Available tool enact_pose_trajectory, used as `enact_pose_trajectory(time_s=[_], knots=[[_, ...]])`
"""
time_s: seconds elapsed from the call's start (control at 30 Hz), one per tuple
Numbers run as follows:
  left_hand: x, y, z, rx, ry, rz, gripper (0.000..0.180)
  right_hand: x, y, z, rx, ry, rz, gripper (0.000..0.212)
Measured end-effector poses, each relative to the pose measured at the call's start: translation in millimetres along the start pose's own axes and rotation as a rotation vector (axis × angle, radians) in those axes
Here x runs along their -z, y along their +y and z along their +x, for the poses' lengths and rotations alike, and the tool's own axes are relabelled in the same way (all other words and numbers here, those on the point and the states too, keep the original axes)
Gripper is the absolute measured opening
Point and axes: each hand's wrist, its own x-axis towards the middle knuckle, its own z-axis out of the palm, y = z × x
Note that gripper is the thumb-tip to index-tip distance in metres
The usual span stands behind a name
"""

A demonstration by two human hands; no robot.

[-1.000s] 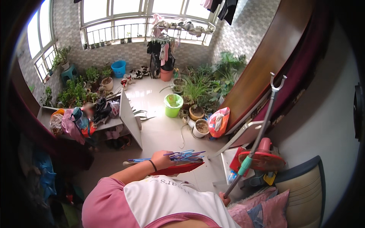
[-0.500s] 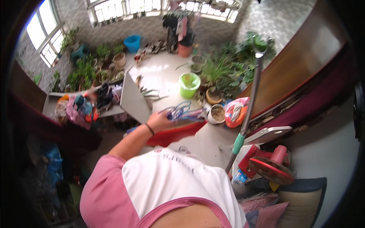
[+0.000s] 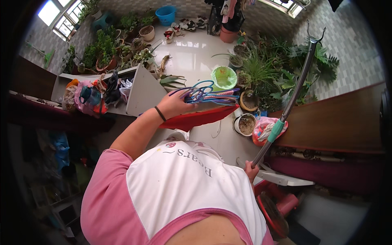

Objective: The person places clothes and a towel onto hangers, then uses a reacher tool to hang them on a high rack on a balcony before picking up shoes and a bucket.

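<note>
My left hand (image 3: pixel 175 103), with a black band at the wrist, is closed around a bunch of blue and purple clothes hangers (image 3: pixel 210 94) held out in front of my body. Just under them shows a red, flat-looking thing (image 3: pixel 196 119); whether it touches the hangers I cannot tell. At my right side, my right hand (image 3: pixel 250 170) grips the lower part of a clothes pole (image 3: pixel 297 83). The pole is metal with a green collar and leans up to the right, its forked hook at the top. Part of my right hand is hidden by my shirt.
Potted plants (image 3: pixel 261 69) crowd the right wall, near a green lined bin (image 3: pixel 223 77) and a white bucket (image 3: pixel 246 124). A pink bag (image 3: pixel 267 130) stands by the pole. On the left, a white cabinet (image 3: pixel 134 96) bears clothes and bags. A red fan (image 3: pixel 281 206) sits low right.
My view has shifted, so the room's things sit elsewhere in the picture. My right hand on the pole has come into sight. The hangers remain in my left hand.
</note>
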Motion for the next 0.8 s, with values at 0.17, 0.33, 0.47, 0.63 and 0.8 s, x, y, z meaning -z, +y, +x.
enact_pose_trajectory(time_s=[0.17,0.33,0.47,0.63,0.8], knots=[[43.5,-19.9,77.5,0.049,-0.044,0.047,0.042,-64.1,-56.1,74.9,-0.026,-0.009,-0.047,0.025],[86.5,-32.8,147.8,0.007,-0.061,0.083,0.04,-122.6,-101.2,127.7,0.04,-0.029,-0.115,0.025],[122.9,-36.8,202.7,-0.004,-0.056,0.09,0.041,-154.4,-132.2,161.1,-0.034,-0.038,-0.134,0.023],[169.5,-30.5,262.3,-0.013,-0.021,-0.271,0.028,-171.2,-94.8,221.7,-0.061,-0.088,-0.219,0.022],[210.2,-7.6,339.1,-0.007,0.017,-0.368,0.033,-205.4,-85.3,309.3,-0.024,-0.109,-0.104,0.025]])
